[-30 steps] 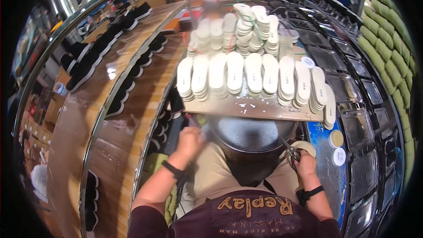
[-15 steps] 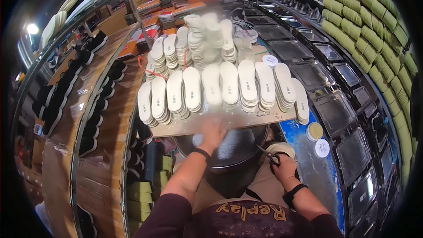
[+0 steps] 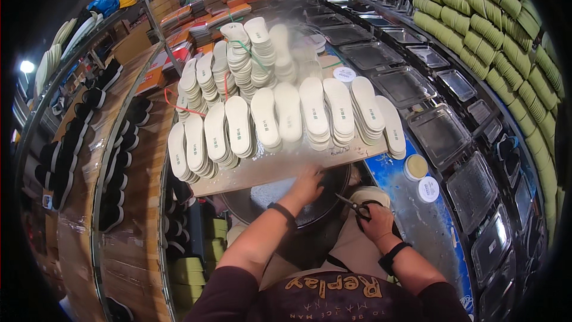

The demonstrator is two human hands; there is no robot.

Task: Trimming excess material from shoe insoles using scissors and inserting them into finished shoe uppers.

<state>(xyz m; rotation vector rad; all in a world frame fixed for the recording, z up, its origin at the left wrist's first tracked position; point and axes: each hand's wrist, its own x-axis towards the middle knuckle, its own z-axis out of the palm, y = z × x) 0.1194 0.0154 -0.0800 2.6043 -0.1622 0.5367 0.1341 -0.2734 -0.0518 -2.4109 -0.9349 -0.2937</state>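
The left hand [image 3: 308, 180], fingers spread, is reaching toward stacked white foam insoles [image 3: 280, 120] on the near wooden table [image 3: 268, 170], likely light, flexible, best gripped edgewise; the right hand [image 3: 374, 220] is gripping black scissors [image 3: 353, 204].

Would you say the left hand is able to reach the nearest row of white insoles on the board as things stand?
Probably yes: the left hand rests empty at the near edge of the wooden board, and the front row of white insoles lies just beyond, with nothing between.
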